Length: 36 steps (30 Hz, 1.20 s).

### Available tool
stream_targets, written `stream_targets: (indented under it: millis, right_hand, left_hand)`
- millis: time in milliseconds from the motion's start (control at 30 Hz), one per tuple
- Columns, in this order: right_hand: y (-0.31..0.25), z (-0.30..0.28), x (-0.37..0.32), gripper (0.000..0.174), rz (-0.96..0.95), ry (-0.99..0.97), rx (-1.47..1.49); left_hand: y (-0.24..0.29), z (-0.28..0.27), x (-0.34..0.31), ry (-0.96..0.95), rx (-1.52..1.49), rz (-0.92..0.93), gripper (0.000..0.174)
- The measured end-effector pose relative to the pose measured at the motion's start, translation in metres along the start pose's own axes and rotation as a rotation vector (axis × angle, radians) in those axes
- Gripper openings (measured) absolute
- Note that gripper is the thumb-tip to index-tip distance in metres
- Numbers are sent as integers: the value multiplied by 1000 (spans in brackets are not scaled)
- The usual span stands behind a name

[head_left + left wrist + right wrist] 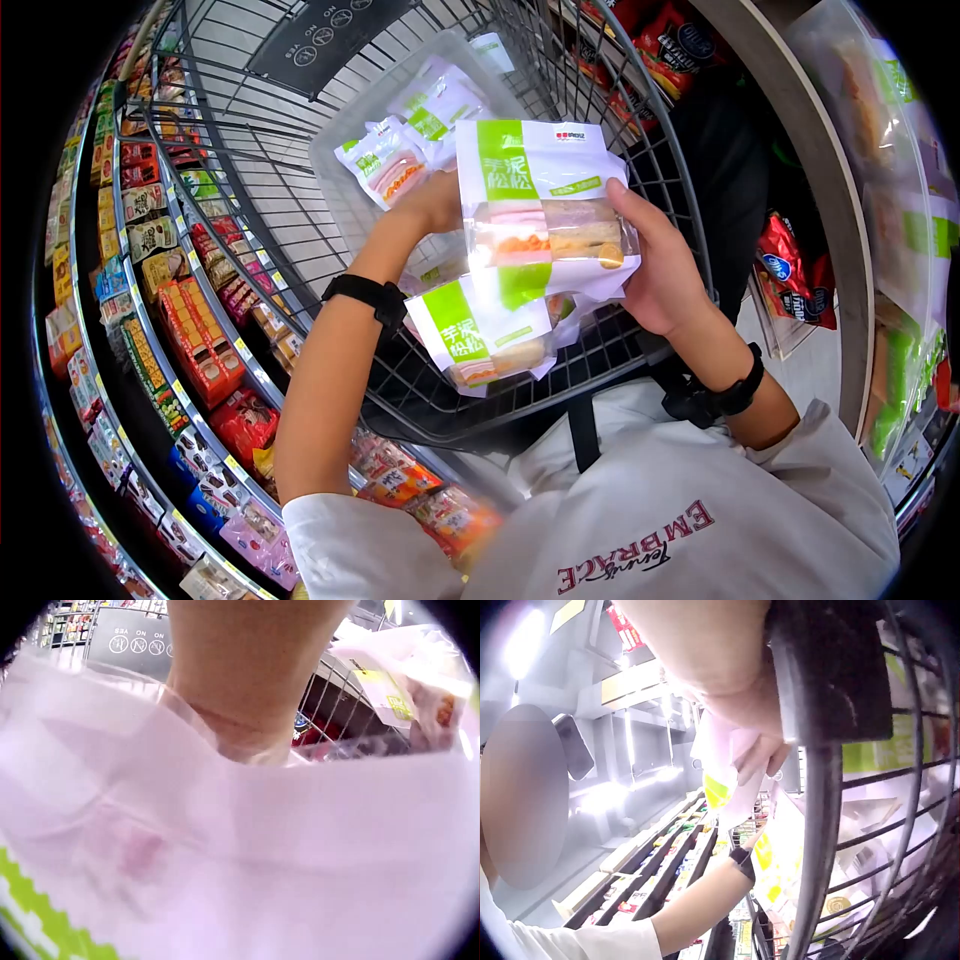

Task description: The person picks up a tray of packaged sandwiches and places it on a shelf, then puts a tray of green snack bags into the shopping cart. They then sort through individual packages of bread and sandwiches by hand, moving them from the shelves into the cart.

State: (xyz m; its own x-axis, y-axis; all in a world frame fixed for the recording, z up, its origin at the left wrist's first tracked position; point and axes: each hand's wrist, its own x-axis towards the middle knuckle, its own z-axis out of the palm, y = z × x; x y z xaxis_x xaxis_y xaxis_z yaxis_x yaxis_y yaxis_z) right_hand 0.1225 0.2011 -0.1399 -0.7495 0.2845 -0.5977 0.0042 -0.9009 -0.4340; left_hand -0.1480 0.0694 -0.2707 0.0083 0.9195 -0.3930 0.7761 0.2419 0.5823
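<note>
My right hand (655,255) grips the right edge of a packaged sandwich (555,235), its thumb lying on the front of the white-and-green wrapper. In the right wrist view, curled fingers (761,757) show against the wrapper. My left hand (437,203) reaches in behind this pack; its fingers are hidden, so I cannot tell what they hold. A second packaged sandwich (485,340) overlaps below the first, over the near end of the cart. White wrapping (247,847) fills most of the left wrist view, in front of the wrist.
A shopping cart (345,225) surrounds the work. Inside it, a translucent bin (335,155) bears more sandwich packs (435,105). Shelves of snacks (165,260) run along the left. Red snack bags (785,265) and a clear container of packs (880,130) stand at right.
</note>
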Motion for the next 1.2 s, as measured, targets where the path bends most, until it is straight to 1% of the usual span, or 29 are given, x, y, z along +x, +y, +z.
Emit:
stream_targets:
  millis: [67,133,200,233,267,300,333,367,400,433,467,500,567,600,633,700,733,767,800,833,900,933,967,1000,1033,1100,1133,1167,1200]
  right_hand:
    - [0,-2,1,47,34,2,30]
    - [0,-2,2,49,78,14,91]
    - [-2,2,1,51,66,36,103]
    - [-3,3,0,53,52,59,114]
    - [-2,2,1,53,51,64,115]
    - [-2,0,2,52,48,29,126]
    - [-1,-2,2,51,44,-6,138]
    - [-2,-1,1,51,43,-5,138]
    - [-2,0,0,46,18,16,104]
    - [-2,1,-1,42,-6,38,71]
    - [-2,0,0,42,-8,42,72]
    - [-1,0,1,40,-25,20,73]
    - [1,0,1,38,-36,-2,77]
    - [0,1,0,43,-47,14,13]
    - [0,2,0,48,-57,30,-52]
    - [1,2,0,47,-50,20,-48]
    - [1,1,0,47,-46,14,-47]
    - [1,0,-1,47,-45,16,-46]
    - [0,0,-1,44,-51,-10,-17]
    - [0,0,-2,40,-57,-36,12]
    - [-2,-1,-4,42,-51,-43,-8]
    - [-2,0,-4,43,-45,-53,-30]
    - [-1,0,-4,43,-42,-56,-31]
    - [1,1,-4,42,-70,-5,-42]
    - [3,2,-3,41,-97,43,-55]
    - [2,4,-4,39,-116,20,-93]
    - [1,1,-7,37,-134,22,-122]
    - [1,-6,-9,37,-134,15,-125]
    - [1,-17,-10,35,-94,-96,-280]
  left_hand:
    - [17,-12,-1,16,-61,-5,53]
    - [35,-27,-4,-195,-61,-178,55]
    - [6,-9,-4,-176,-62,-168,54]
    - [3,-6,-4,-158,-62,-157,54]
    - [0,-2,-4,-136,-85,-162,57]
    - [-3,2,-3,-138,-87,-159,57]
    - [-8,6,-3,-149,-158,-201,59]
    - [-14,10,-3,-158,-228,-244,61]
    - [-21,12,-5,-160,-228,-242,61]
    - [-20,10,-5,-160,-243,-182,62]
    - [-19,9,-5,-160,-260,-122,63]
    - [-18,7,-7,-161,-261,-121,63]
    - [-2,-9,-16,-159,-120,59,60]
    - [-9,-11,-15,-254,-62,-50,58]
    - [-4,-15,-18,-257,-62,-54,58]
    - [8,-25,-25,-244,-243,-122,58]
    - [13,-28,-25,-246,-244,-123,58]
    - [20,-29,-25,-284,-357,-266,58]
    - [25,-29,-26,-322,-469,-410,59]
    - [30,-25,-31,-325,-470,-409,59]
    - [37,-17,-44,-61,-194,95,57]
    - [37,-15,-43,-59,-194,93,57]
    - [36,-13,-40,-131,-123,-64,52]
    - [34,-12,-38,-203,-52,-221,48]
    - [29,-10,-36,-197,-53,-227,48]
    - [14,-14,-29,-144,111,-108,38]
    - [-7,-12,-30,-11,169,-99,37]
    - [1,-24,-31,-5,171,-104,37]
    - [8,-39,-30,-20,142,-221,39]
